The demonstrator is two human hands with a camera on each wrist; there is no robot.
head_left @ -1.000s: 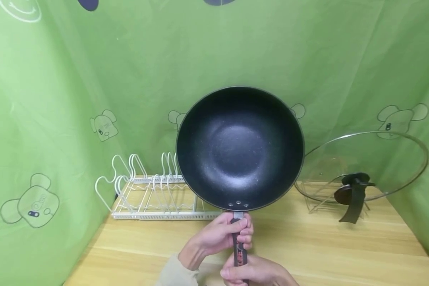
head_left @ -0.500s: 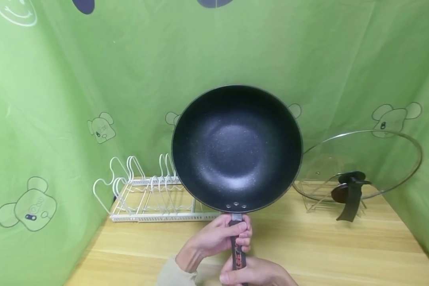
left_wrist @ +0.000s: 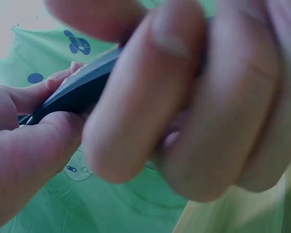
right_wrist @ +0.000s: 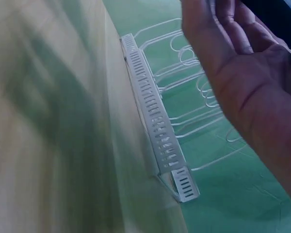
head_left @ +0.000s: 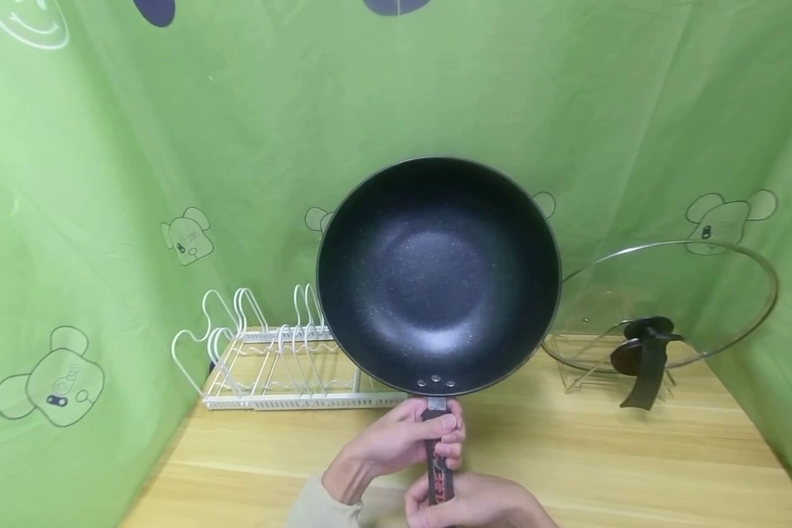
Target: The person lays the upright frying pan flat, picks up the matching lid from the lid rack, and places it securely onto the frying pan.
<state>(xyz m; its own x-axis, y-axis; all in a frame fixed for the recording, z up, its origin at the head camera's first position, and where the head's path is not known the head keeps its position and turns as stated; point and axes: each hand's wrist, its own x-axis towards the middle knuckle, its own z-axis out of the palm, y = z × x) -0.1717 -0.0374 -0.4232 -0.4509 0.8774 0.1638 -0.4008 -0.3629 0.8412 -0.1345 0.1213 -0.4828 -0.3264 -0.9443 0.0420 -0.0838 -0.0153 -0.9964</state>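
A black wok (head_left: 438, 275) is held up in the middle of the head view, its inner side facing me and its handle (head_left: 441, 480) pointing down. Red lettering runs along the handle. My left hand (head_left: 399, 440) grips the upper handle just below the rivets, thumb across the front. Lower down, my right hand (head_left: 478, 502) holds the handle near its end, partly cut off by the frame edge. Large curled left fingers (left_wrist: 150, 97) fill the left wrist view and hide much of the handle. The right wrist view has my right hand (right_wrist: 252, 92) around the dark handle.
A white wire rack (head_left: 303, 400) stands at the left on the wooden table (head_left: 567, 455), its right part behind the wok. At the right, a glass lid (head_left: 768, 293) with a dark knob leans upright on a small wire stand (head_left: 577, 381). Green cloth (head_left: 396, 88) encloses the table.
The head view shifted slightly at first. My right hand has moved slightly down the handle, showing more of the red lettering. The wok stays nearly in place.
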